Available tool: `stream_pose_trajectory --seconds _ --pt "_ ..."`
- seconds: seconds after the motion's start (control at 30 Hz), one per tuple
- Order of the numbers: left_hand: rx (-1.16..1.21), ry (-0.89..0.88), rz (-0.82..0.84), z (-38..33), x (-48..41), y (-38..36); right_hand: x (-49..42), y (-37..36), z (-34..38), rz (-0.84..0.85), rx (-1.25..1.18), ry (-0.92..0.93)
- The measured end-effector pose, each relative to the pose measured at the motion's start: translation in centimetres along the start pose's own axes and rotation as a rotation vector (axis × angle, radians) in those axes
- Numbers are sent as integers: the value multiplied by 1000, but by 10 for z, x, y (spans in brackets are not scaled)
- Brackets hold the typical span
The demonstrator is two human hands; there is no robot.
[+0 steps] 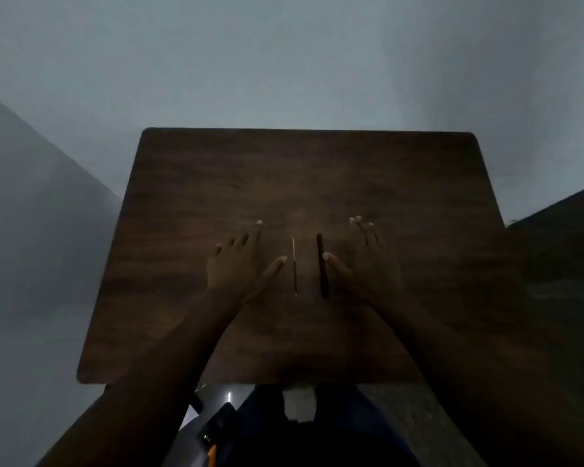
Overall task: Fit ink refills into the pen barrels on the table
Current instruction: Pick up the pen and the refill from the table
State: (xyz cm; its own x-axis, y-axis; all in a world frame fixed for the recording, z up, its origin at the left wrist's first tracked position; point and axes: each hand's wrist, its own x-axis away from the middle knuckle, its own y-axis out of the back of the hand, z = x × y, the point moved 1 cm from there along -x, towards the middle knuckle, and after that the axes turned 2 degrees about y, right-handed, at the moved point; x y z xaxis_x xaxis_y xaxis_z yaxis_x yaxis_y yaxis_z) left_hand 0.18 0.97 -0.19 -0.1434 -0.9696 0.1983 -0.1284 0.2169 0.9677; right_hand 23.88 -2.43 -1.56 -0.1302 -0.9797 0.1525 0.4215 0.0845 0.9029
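Forearms reach over dim wooden worktop (189, 183). Left hand (234, 264) and right hand (358, 264) lie flat, fingers spread, gripping nothing. Refill (294, 267) and barrel (322, 266) lie side by side between thumbs, apart, untouched. Judged: start of task; next, lift both, align refill tip with barrel opening.

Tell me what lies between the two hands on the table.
In the head view, two things lie side by side between the left hand and right hand: a thin ink refill nearer the left thumb, and a dark pen barrel beside the right thumb.
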Motion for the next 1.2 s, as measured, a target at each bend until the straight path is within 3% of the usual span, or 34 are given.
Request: stream_pose_trajectory --seconds 0.13,0.33,0.53,0.7,1.0,1.2 --pt "23 46 93 6 1 -19 10 -19 -10 147 34 -98" --pt "14 49 168 3 1 -37 14 -34 -17 179 26 -138" --pt "-9 41 249 -2 3 -46 6 -42 -10 220 -271 -268" --pt "7 60 315 0 5 -49 -7 -50 -4 201 -321 -347" --pt "29 69 329 2 2 -53 -30 -63 -2 256 -342 -410" --pt "213 109 257 2 -5 -57 -38 -56 5 248 -619 -468"
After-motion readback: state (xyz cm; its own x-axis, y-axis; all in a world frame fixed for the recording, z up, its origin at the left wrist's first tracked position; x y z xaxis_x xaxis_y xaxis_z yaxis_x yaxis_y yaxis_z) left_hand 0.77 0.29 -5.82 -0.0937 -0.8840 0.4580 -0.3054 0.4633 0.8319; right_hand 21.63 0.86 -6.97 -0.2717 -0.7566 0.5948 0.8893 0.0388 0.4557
